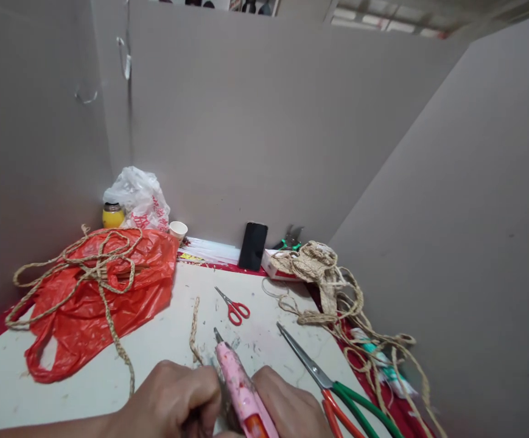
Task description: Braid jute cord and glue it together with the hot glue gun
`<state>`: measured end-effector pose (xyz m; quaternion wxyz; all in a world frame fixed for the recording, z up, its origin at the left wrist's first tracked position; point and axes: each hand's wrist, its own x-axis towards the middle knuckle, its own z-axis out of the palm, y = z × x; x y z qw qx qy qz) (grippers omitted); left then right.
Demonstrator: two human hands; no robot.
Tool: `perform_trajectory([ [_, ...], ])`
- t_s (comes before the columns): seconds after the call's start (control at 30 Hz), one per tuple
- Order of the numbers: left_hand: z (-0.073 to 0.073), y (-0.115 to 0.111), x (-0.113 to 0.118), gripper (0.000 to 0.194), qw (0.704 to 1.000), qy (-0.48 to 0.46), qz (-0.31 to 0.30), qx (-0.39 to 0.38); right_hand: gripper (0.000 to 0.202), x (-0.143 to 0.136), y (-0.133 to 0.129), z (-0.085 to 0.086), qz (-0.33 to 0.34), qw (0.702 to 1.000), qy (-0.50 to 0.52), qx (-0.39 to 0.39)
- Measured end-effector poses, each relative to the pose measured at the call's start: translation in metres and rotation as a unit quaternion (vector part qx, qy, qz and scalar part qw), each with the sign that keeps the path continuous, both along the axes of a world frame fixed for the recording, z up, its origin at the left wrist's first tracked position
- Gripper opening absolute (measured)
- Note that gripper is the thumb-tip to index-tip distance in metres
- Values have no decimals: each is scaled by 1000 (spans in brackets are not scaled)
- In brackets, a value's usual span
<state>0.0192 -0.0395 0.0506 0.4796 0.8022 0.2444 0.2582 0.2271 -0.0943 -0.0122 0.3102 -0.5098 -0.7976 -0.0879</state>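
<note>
A pink hot glue gun [241,383] points away from me, its metal nozzle tilted up toward the far side of the table. My right hand [289,404] is closed around its right side. Just left of the gun, my left hand [173,395] is curled into a closed grip, and whatever sits in its fingers is hidden. A short piece of braided straw cord [194,331] lies beyond the left hand. Small red-handled scissors [233,307] rest past the nozzle. Large scissors [321,377] with green and orange handles lie beside my right hand.
A red plastic bag [150,304] with a long braided cord [104,267] covers the left side. Along the back stand a yellow jar [113,216], a white cup [178,229] and a black phone [252,246]. Tangled cord [323,274] and green-handled pliers [291,238] lie right, near grey walls.
</note>
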Motion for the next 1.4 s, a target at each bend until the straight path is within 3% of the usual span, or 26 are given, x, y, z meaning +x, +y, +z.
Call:
perform_trajectory([
  [0.13, -7, 3, 3, 39, 998, 22, -43, -35, 20, -5, -2, 5, 19, 1000, -2, 23],
  [0.4, -2, 0, 6, 40, 994, 99, -14, -54, 14, -7, -9, 21, 34, 996, -75, -22],
  [0.63, 1, 2, 5, 34, 990, 129, -21, -42, 15, -9, -8, 16, 24, 995, -97, -25],
  [0.83, 0, 4, 6, 37, 988, 143, -25, -49, 18, -13, -5, 3, 24, 997, -62, 44],
  [1.07, -5, 5, 2, 37, 982, 179, -26, -52, 11, -12, -9, 7, 31, 995, -94, -25],
  [1.27, 0, 3, 3, 31, 979, 204, -28, -17, 10, -10, -7, 2, 12, 995, -102, 13],
  [1.4, 3, 3, 4, 35, 981, 184, -37, -58, 20, -10, -6, -4, -13, 996, -74, 57],
])
